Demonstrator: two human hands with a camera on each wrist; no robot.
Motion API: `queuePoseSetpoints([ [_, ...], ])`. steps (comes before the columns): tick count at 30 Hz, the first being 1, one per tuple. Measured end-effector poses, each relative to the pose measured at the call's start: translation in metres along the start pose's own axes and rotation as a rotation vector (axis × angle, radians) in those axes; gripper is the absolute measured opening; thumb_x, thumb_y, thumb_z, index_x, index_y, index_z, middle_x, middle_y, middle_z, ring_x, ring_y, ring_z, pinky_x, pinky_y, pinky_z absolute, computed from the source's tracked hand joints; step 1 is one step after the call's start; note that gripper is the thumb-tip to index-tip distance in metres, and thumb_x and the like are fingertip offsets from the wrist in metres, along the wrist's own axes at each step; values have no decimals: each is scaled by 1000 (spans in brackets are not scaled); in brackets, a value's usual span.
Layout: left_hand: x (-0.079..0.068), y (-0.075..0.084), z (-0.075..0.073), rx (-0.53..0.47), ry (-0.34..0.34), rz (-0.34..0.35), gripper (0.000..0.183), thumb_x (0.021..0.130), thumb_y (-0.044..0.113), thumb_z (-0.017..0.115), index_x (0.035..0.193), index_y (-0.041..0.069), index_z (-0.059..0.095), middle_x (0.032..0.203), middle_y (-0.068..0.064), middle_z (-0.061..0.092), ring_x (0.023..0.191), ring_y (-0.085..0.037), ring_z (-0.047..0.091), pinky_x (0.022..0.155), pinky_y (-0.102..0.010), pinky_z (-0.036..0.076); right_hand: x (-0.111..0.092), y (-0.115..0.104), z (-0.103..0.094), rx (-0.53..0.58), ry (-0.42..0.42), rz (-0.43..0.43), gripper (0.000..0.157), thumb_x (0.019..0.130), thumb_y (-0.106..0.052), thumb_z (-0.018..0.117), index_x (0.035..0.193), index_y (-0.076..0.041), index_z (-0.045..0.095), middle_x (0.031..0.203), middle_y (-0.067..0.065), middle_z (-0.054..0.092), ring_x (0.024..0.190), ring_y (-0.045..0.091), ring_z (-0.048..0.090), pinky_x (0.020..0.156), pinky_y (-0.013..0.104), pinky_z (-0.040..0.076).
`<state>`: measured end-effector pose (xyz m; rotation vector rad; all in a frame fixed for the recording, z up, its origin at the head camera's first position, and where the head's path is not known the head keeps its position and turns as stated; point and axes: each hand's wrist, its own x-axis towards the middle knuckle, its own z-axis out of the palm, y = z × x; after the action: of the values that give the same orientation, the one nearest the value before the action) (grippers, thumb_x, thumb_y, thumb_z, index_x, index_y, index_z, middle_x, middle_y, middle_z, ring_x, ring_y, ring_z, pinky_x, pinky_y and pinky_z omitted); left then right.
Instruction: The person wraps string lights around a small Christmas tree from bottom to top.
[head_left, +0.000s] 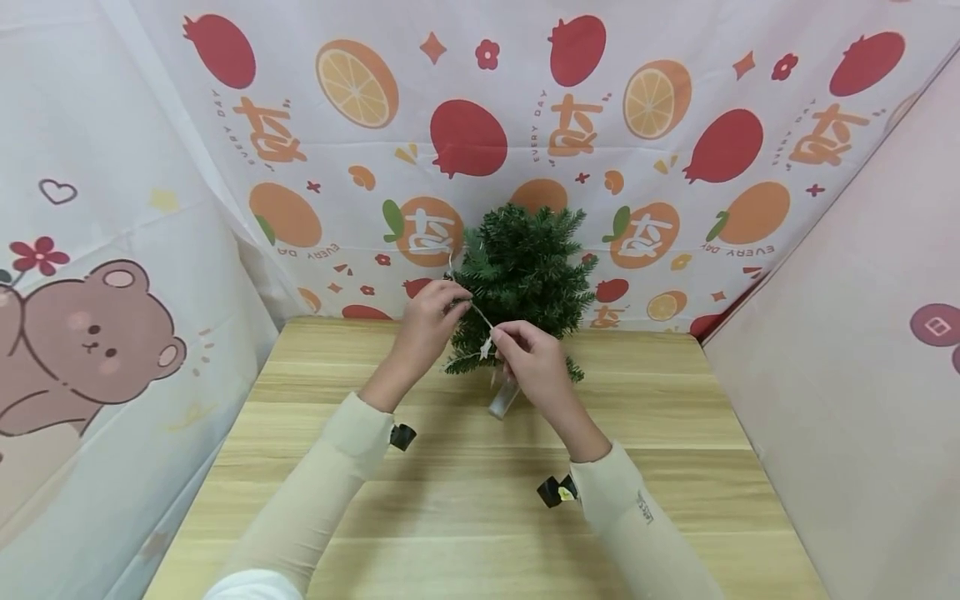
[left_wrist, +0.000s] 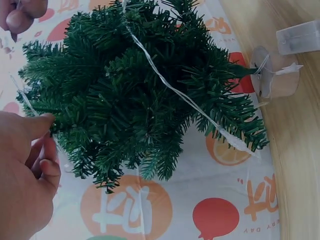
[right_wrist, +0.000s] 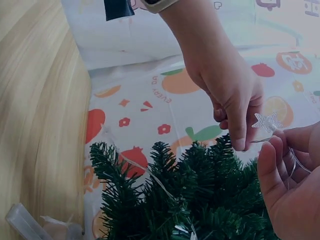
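Observation:
A small green artificial Christmas tree [head_left: 525, 267] stands near the back of the table, with a string of fairy lights [left_wrist: 170, 85] lying across its branches. At the tree's left side my left hand [head_left: 433, 317] pinches the light string's thin wire between thumb and fingertips. My right hand [head_left: 536, 367], in front of the tree, pinches another part of the same wire, so a short length spans the two hands. A clear star light [right_wrist: 267, 121] sits on the wire close to the right fingertips. In the left wrist view, wire and a small star lie at the round wooden base [left_wrist: 285, 75].
A clear plastic box [head_left: 502, 402] lies on the wood-grain table [head_left: 465, 533] in front of the tree. Behind the table hangs a fruit-print cloth [head_left: 480, 75]. A bear-print cloth [head_left: 187, 267] hangs on the left, and a pale cloth [head_left: 847, 333] on the right.

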<state>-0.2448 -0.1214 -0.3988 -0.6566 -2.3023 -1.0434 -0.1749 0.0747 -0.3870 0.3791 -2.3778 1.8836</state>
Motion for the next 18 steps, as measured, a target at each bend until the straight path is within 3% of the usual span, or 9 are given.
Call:
queuePoseSetpoints([
  [4,4,-5,-1,23,60,-40,13,99,14,67,106,7,74,110,-8,69,97,-23,65,81,-40,55,2,1,4,-8,-4,23,26,101,-37,62,108,-14,72,86,17,66,62,30,57,51,32,50],
  [8,10,-15,-3,52,114,-79,12,99,13,65,106,6,73,108,-9,69,91,-23,65,77,-39,55,6,-1,10,-18,-9,19,22,102,-35,62,106,-16,73,83,9,66,59,22,57,53,41,52],
  [11,15,-21,-4,68,139,-91,14,100,11,64,107,4,73,108,-10,69,91,-24,66,78,-38,56,8,-3,15,-17,-6,10,21,102,-32,62,106,-15,73,81,6,66,57,20,57,54,45,53],
  [18,24,-31,-4,76,181,-90,17,102,13,61,109,4,72,109,-11,70,88,-24,65,74,-38,55,9,-4,21,-15,-1,-15,21,102,-31,61,107,-14,73,83,10,66,57,23,57,52,39,54],
])
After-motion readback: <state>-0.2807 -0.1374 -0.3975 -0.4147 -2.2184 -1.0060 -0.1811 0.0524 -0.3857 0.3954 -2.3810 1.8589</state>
